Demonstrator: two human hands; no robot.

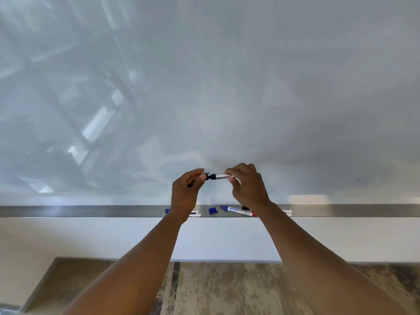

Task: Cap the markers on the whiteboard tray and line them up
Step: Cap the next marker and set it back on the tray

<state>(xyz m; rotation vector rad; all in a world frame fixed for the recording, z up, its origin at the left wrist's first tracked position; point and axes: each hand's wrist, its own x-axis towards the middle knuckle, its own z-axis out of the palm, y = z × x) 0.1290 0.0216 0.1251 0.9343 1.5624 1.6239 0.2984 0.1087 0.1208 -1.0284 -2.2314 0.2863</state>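
Above the whiteboard tray (pixel 91 211), the right hand (pixel 246 185) pinches a black marker (pixel 219 176) by its silver barrel, tip pointing at the left hand (pixel 186 189), whose fingers pinch a black cap (pixel 206 173) just beside the tip. On the tray lie a blue cap (pixel 212 210) and an uncapped blue marker (pixel 237 211).

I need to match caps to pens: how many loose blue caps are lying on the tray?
1: a loose blue cap on the tray, between the two wrists. Others may be hidden behind the arms.
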